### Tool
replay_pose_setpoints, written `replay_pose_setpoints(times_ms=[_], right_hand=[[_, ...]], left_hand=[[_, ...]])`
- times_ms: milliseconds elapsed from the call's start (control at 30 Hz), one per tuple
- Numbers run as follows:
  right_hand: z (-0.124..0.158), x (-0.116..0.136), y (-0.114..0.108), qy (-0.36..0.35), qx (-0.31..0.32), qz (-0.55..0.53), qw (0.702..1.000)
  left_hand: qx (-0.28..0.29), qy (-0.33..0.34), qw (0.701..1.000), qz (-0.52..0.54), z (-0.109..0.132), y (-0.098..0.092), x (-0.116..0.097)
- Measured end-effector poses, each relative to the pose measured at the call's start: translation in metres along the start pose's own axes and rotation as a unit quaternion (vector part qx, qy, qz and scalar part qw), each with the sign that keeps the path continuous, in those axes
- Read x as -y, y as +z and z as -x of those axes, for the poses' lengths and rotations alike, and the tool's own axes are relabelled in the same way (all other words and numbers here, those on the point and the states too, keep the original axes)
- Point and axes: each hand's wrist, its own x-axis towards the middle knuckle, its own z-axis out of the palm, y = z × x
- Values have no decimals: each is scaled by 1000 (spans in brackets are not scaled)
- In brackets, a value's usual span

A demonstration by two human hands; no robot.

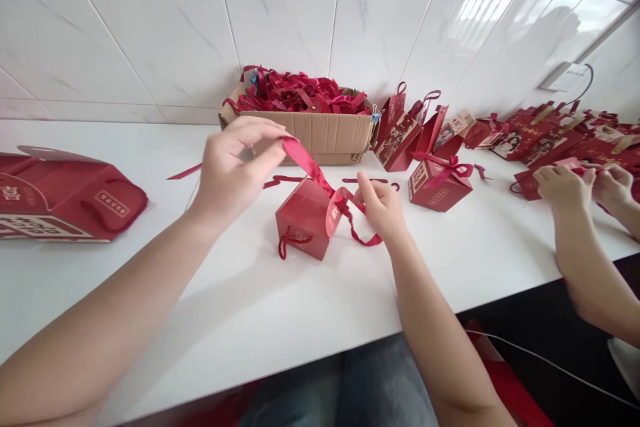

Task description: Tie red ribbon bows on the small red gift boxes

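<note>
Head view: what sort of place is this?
Probably a small gift-packing workshop: a cardboard box heaped with red ribbons, many red gift packages crowded on the white table, and a co-worker's hands at the same table.

the middle box (307,215) looks like smooth card with a faint sheen, its side handle (285,240) twisted cord; the ribbon (306,161) is glossy, satin-like cloth. the carton (320,135) is matt, ribbed cardboard, the desk (240,333) smooth, the wall tiles (385,10) glossy and reflective.
</note>
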Motion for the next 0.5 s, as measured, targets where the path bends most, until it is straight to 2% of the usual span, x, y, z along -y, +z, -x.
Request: replay_pose_setpoints(times_ms=[67,100,200,333,400,500], right_hand=[[-4,8,3,-54,-91,11,994],[-7,16,5,-75,-90,1,993],[-11,56,10,-115,56,-29,991],[-15,109,11,-98,257,17,961],[-16,121,11,-99,291,28,951],[-18,123,14,-112,278,9,954]], left_hand=[[13,-19,998,59,-2,-4,0],[22,-22,997,76,-2,-5,0],[24,-11,996,84,0,-5,-2],[-9,17,998,67,3,-4,-8],[-14,22,998,59,3,-5,-12],[-9,28,1000,6,3,-8,-16]])
